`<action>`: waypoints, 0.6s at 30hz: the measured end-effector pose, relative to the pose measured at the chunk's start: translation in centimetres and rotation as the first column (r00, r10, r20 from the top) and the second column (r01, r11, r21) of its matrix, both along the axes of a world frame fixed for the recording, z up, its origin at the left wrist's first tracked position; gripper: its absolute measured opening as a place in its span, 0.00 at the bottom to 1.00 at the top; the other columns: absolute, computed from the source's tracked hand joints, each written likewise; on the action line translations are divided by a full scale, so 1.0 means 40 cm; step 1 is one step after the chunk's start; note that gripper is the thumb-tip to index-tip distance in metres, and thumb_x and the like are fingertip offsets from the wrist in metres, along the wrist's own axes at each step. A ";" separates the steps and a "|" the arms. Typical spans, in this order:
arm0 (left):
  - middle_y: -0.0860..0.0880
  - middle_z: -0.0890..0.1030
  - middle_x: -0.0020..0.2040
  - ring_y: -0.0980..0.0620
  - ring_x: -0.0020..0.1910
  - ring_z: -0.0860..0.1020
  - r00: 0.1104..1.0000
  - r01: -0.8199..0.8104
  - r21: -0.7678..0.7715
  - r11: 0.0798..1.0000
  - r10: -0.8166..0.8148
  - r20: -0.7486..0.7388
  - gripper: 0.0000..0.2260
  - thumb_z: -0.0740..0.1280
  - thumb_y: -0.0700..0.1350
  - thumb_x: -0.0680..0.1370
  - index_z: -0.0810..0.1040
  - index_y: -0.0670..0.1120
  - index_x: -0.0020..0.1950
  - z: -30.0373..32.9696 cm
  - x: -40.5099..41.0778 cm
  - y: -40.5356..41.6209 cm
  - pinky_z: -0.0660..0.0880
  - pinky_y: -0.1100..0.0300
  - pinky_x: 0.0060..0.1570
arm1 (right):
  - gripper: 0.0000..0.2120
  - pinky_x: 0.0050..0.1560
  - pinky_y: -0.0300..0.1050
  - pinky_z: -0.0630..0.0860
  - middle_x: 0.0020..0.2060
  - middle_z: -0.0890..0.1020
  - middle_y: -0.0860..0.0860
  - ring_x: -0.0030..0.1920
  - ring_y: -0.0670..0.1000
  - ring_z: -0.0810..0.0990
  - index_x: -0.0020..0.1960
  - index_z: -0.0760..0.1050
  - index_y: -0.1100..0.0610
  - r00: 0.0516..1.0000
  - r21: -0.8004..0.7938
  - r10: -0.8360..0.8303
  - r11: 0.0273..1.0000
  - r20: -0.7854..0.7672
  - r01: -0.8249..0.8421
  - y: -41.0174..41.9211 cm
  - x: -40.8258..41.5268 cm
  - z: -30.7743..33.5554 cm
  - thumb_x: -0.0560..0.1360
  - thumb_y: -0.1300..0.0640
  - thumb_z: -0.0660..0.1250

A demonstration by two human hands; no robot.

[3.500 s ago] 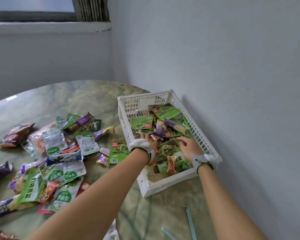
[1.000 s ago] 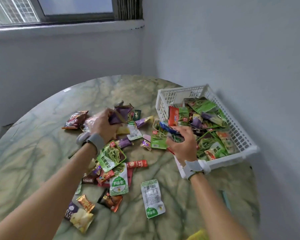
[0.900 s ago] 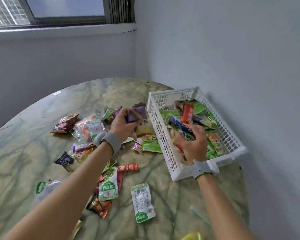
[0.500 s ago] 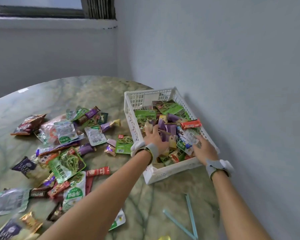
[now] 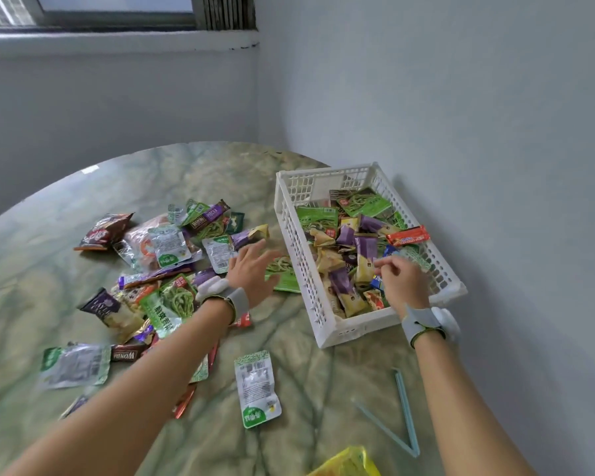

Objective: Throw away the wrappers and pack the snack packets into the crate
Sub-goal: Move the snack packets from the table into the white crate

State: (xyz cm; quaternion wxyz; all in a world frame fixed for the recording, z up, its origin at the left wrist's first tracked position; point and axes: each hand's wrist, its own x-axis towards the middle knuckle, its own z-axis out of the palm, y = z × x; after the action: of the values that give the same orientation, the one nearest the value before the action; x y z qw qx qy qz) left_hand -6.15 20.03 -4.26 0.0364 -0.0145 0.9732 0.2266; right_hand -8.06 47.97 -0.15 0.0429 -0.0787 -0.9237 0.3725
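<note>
A white slatted crate (image 5: pixel 354 329) stands at the table's right side against the wall, filled with several green, purple and yellow snack packets. A red bar packet (image 5: pixel 407 236) rests across its right rim. My right hand (image 5: pixel 401 281) hovers over the crate's near right part, fingers loosely curled, holding nothing that I can see. My left hand (image 5: pixel 251 269) is outside the crate, fingers spread and blurred, above a green packet (image 5: pixel 284 274) lying beside the crate's left wall. A heap of snack packets (image 5: pixel 165 255) covers the table to the left.
The round green marbled table (image 5: pixel 193 173) sits in a corner between two grey walls. A single silver-green packet (image 5: pixel 256 389) lies near the front. Two pale blue sticks (image 5: pixel 404 410) form a V at the front right. A yellow bag (image 5: pixel 347 463) pokes in at the bottom edge.
My left hand has come out of the crate and swung left over the table beside it. My right hand stays over the crate, pulled slightly nearer. More packets now lie in the crate.
</note>
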 end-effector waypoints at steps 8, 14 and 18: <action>0.46 0.53 0.78 0.39 0.74 0.59 0.891 -0.042 -0.275 0.961 0.160 0.424 0.37 0.76 0.57 0.66 0.64 0.58 0.72 -0.060 0.240 -0.418 0.66 0.42 0.69 | 0.11 0.51 0.47 0.78 0.47 0.84 0.51 0.50 0.54 0.82 0.57 0.78 0.54 0.862 0.002 0.408 0.904 0.303 -0.428 -0.369 0.154 -0.100 0.75 0.57 0.65; 0.43 0.32 0.77 0.30 0.74 0.35 0.703 0.061 -0.395 0.916 0.242 0.669 0.67 0.70 0.77 0.49 0.33 0.60 0.76 -0.077 0.447 -0.564 0.46 0.33 0.72 | 0.56 0.69 0.59 0.63 0.74 0.53 0.65 0.72 0.67 0.59 0.78 0.42 0.50 0.614 0.259 0.120 0.831 0.780 -0.491 -0.554 0.312 -0.208 0.63 0.26 0.66; 0.42 0.29 0.76 0.24 0.72 0.38 0.752 -0.026 -0.373 0.927 0.264 0.604 0.57 0.72 0.65 0.63 0.33 0.59 0.76 -0.186 0.519 -0.566 0.57 0.30 0.68 | 0.61 0.69 0.60 0.61 0.73 0.53 0.66 0.71 0.69 0.58 0.78 0.39 0.48 0.714 0.253 0.071 0.907 0.696 -0.337 -0.648 0.354 -0.232 0.58 0.24 0.67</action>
State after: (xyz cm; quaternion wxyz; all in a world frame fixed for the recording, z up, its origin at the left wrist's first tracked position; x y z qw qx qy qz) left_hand 14.61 -2.63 -11.71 0.3473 -0.1739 0.9207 0.0375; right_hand 6.08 22.05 -9.43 -0.3217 -0.0938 -0.9311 0.1443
